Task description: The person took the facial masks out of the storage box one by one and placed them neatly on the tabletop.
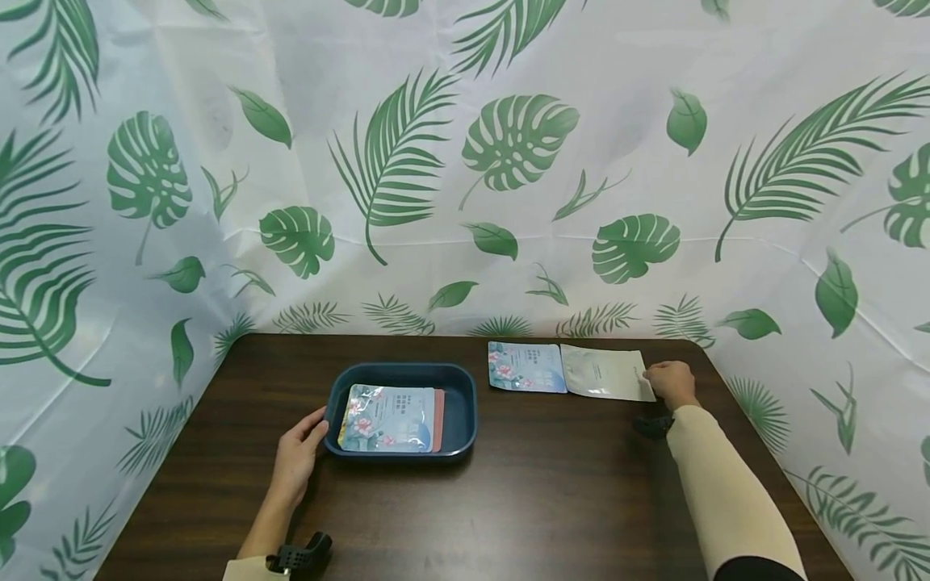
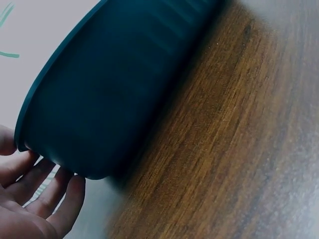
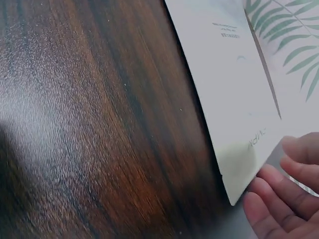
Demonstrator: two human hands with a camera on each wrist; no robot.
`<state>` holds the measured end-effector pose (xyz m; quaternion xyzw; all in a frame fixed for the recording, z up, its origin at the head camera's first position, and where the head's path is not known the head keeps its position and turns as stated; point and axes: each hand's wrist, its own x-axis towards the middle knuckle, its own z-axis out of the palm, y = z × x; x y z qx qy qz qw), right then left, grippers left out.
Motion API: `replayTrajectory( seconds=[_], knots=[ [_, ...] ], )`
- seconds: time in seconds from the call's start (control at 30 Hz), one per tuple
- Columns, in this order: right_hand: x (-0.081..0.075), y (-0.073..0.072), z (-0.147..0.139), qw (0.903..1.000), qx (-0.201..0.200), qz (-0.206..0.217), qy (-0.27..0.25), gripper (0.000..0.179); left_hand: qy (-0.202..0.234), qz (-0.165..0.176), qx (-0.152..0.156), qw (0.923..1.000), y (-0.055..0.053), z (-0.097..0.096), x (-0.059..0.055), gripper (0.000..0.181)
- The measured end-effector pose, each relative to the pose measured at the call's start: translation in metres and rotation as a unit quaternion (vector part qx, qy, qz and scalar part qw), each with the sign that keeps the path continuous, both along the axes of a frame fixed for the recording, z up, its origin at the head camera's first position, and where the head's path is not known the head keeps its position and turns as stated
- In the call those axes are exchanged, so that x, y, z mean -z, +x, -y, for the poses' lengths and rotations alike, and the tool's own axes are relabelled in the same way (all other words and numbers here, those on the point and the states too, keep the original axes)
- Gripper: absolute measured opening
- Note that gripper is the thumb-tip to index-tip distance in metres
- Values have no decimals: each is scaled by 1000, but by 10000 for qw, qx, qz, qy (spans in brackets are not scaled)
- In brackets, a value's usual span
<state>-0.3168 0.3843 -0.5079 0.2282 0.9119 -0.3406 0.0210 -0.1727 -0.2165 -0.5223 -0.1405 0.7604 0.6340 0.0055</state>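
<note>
My left hand (image 1: 294,460) touches the left end of a dark blue tray (image 1: 465,411), its fingertips on the outer wall (image 2: 94,99) and thumb at the rim. In the tray lies a blue floral sachet (image 1: 400,415), like a face mask packet, over others whose pink and yellow edges show. My right hand (image 1: 673,382) pinches the right edge of a pale cream sachet (image 1: 606,373) at the table's far right. In the right wrist view, the thumb and fingers meet at the sachet's short edge (image 3: 239,164). Another blue floral sachet (image 1: 525,367) lies beside it on the left.
All of this is on a dark brown wooden table (image 1: 523,516). A white cloth with green leaves (image 1: 523,145) hangs behind and along both sides of it. A black band (image 1: 298,555) is around the left wrist, and a dark device (image 1: 652,426) shows by the right wrist.
</note>
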Motion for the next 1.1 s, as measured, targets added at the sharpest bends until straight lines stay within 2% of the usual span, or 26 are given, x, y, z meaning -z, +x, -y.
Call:
replayTrajectory(
  seconds=[0.2, 0.43, 0.63, 0.87, 1.1],
  knots=[
    [-11, 0, 0, 9997, -187, 147, 26, 35, 133, -58, -36, 9999, 0, 1, 2, 44],
    [-32, 1, 14, 9998, 161, 1, -147, 35, 318, -235, -20, 9992, -2, 0, 6, 44],
    [-43, -2, 26, 9953, 103, -34, -963, 47, 279, -186, -29, 9994, -2, 0, 6, 44],
    [-55, -2, 39, 9778, 80, -115, -2090, 49, 245, -163, -43, 9996, -1, -1, 6, 43],
    [-68, 5, 57, 9686, -314, -138, -2461, 52, 232, -210, -59, 9995, -1, -2, 4, 43]
  ],
)
